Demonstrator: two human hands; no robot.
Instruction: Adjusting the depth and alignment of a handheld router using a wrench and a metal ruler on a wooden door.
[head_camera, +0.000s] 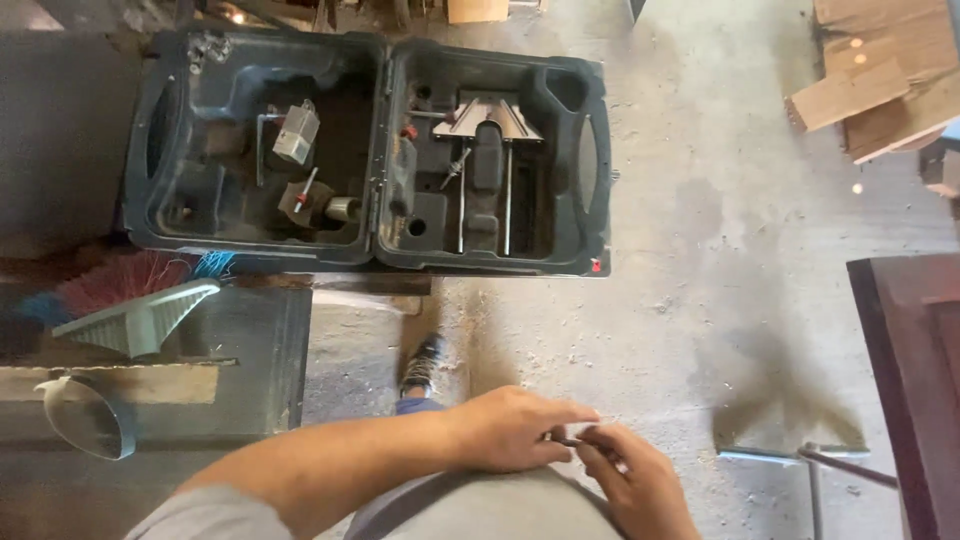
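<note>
A person's two hands meet low in the frame over a dusty concrete floor (700, 250), the left hand (510, 430) and right hand (635, 480) pinching together on a small thin dark object (572, 440), too small to identify, held between the fingertips just above the person's lap. Directly ahead on the floor lies an open dark plastic tool case (380, 150), its two halves spread flat. The left half holds a small grey metal block (296, 133) and a red-handled piece (303, 195); the right half holds a metal guide fence with two long rods (487, 120). A dark shoe (422, 365) shows between the case and the hands. To the left, a broom with red and blue bristles (130, 280) rests beside a pale grey plastic broom head (140, 320). Wooden boards (880, 70) lie at the upper right, and a dark red-brown wooden panel (915, 380) stands along the right edge
</note>
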